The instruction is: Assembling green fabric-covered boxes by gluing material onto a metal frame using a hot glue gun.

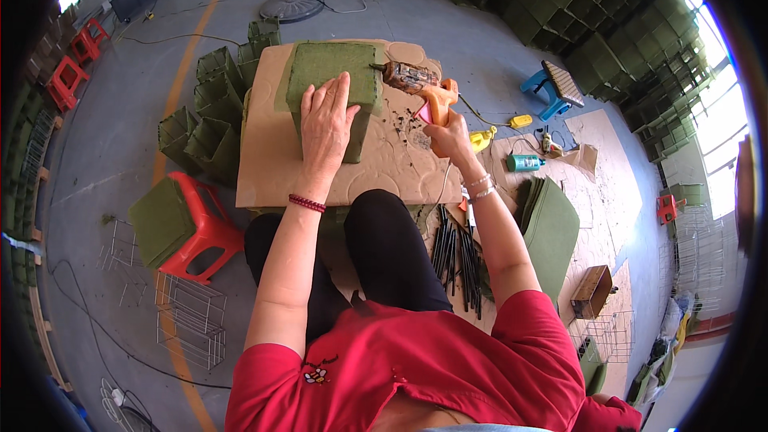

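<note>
Left hand [326, 122] flat and open on green felt box [332, 88] on cardboard table [384, 168], right hand [446, 134] closed around glue gun [420, 84]; box probably light, soft-walled, best held by edges.

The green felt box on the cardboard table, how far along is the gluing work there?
Done: finished green boxes stand stacked left of the cardboard table. In hand: the left hand presses flat on the green felt box, while the right hand grips an orange glue gun, nozzle at the box's top right edge. Left: flat green felt sheets, bare wire frames and black glue sticks wait unused.
</note>
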A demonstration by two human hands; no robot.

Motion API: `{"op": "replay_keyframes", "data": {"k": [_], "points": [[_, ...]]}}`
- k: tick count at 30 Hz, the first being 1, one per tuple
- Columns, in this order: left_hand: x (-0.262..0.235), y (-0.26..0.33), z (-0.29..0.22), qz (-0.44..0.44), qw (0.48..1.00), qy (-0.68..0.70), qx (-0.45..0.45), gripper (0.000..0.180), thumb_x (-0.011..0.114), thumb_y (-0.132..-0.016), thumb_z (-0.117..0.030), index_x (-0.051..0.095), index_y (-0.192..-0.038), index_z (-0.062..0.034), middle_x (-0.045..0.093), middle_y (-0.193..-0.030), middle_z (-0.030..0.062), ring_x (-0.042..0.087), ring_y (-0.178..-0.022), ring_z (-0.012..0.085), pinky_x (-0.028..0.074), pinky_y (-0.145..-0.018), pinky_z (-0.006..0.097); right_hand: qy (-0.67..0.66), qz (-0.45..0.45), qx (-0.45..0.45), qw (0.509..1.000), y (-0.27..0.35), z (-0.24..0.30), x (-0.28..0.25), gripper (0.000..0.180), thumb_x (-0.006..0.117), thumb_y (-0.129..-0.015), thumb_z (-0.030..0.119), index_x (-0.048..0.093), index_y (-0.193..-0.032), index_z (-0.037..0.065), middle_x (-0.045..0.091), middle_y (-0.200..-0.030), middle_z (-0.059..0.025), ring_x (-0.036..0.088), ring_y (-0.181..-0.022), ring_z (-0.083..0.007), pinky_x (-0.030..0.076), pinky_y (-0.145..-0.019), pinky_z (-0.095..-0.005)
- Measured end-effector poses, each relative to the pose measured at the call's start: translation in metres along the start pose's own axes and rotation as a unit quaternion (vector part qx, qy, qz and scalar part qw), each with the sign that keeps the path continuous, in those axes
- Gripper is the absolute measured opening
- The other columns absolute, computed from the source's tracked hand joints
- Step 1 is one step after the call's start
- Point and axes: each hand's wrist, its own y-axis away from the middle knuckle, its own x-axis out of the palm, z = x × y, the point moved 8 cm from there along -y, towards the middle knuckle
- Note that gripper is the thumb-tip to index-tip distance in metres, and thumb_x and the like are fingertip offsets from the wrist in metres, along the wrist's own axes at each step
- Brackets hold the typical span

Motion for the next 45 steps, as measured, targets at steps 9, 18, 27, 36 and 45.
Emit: {"op": "replay_keyframes", "data": {"k": [9, 18, 27, 36, 45], "points": [[0.0, -0.001, -0.002, 0.004, 1.0, -0.002, -0.004, 0.059, 0.066, -0.084, -0.017, 0.043, -0.136, -0.0033, 0.057, -0.126, 0.0076, 0.05, -0.12, 0.0207, 0.032, -0.107, 0.042, -0.075, 0.051, 0.03, 0.995, 0.068, 0.003, -0.013, 0.031, 0.066, -0.067, 0.015, 0.054, -0.087, -0.005, 0.057, -0.061, -0.0099, 0.057, -0.05, -0.0181, 0.045, -0.048, -0.0332], [-0.008, -0.002, -0.004, 0.001, 0.999, 0.015, 0.036, 0.059, 0.069, -0.082, -0.017, 0.046, -0.134, -0.0053, 0.057, -0.125, 0.0095, 0.05, -0.12, 0.0237, 0.034, -0.106, 0.043, -0.212, 0.092, 0.069, 0.971, 0.089, -0.042, 0.004, 0.031, 0.072, -0.068, 0.014, 0.057, -0.09, -0.002, 0.055, -0.066, -0.0026, 0.055, -0.055, -0.0108, 0.043, -0.049, -0.0272], [-0.068, 0.002, 0.085, -0.062, 0.957, 0.24, -0.151, 0.1, 0.085, -0.067, -0.026, 0.027, -0.144, -0.0007, 0.037, -0.143, 0.0225, 0.035, -0.134, 0.0311, 0.031, -0.11, 0.038, -0.676, 0.151, 0.209, 0.691, 0.089, -0.085, 0.106, 0.014, 0.057, -0.086, 0.01, 0.051, -0.095, 0.001, 0.058, -0.116, -0.0229, 0.056, -0.114, -0.0352, 0.044, -0.1, -0.0512], [0.01, 0.039, 0.072, 0.067, 0.817, 0.511, -0.259, 0.091, 0.074, -0.077, -0.006, 0.017, -0.147, 0.0011, 0.064, -0.107, 0.0164, 0.063, -0.093, 0.0192, 0.05, -0.085, 0.031, -0.698, 0.168, 0.126, 0.685, 0.045, -0.011, 0.153, 0.021, 0.057, -0.086, 0.006, 0.046, -0.104, 0.008, 0.052, -0.12, -0.0086, 0.051, -0.113, -0.0256, 0.039, -0.101, -0.0604], [-0.067, 0.006, 0.03, -0.075, 0.989, 0.121, -0.042, 0.089, 0.081, -0.067, -0.018, 0.035, -0.142, -0.0086, 0.04, -0.141, 0.0142, 0.04, -0.129, 0.0316, 0.037, -0.105, 0.044, -0.668, 0.187, 0.103, 0.712, 0.033, -0.009, 0.156, 0.019, 0.061, -0.086, 0.004, 0.049, -0.1, 0.009, 0.052, -0.094, -0.0012, 0.053, -0.092, -0.0169, 0.045, -0.096, -0.0557]]}}
